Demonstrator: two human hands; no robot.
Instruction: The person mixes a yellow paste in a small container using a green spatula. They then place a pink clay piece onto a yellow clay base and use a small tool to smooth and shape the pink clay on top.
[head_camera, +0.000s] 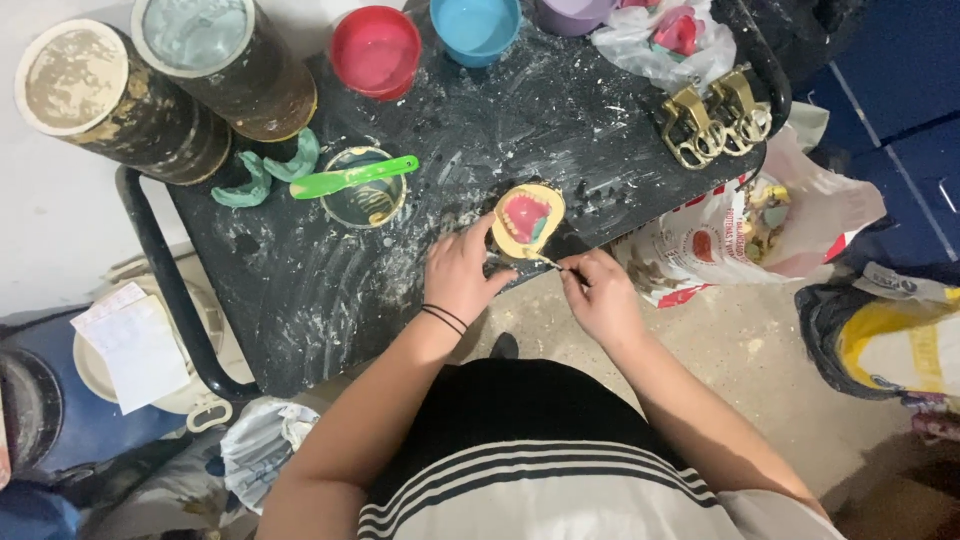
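Observation:
A yellowish dental cast (528, 219) with pink and green wax in its middle rests at the front edge of a black, plaster-smeared table (330, 290). My left hand (460, 275) grips the cast's near-left side with its fingertips. My right hand (602, 293) holds a thin metal tool (548, 262) whose tip touches the cast's lower edge. A black band circles my left wrist.
On the table stand two large dirty canisters (165, 85), a red bowl (376, 50), a blue bowl (475, 27), a small cup with a green spatula (352, 178), green impression trays (268, 170) and brass flasks (715, 115). Plastic bags (760, 215) lie on the floor to the right.

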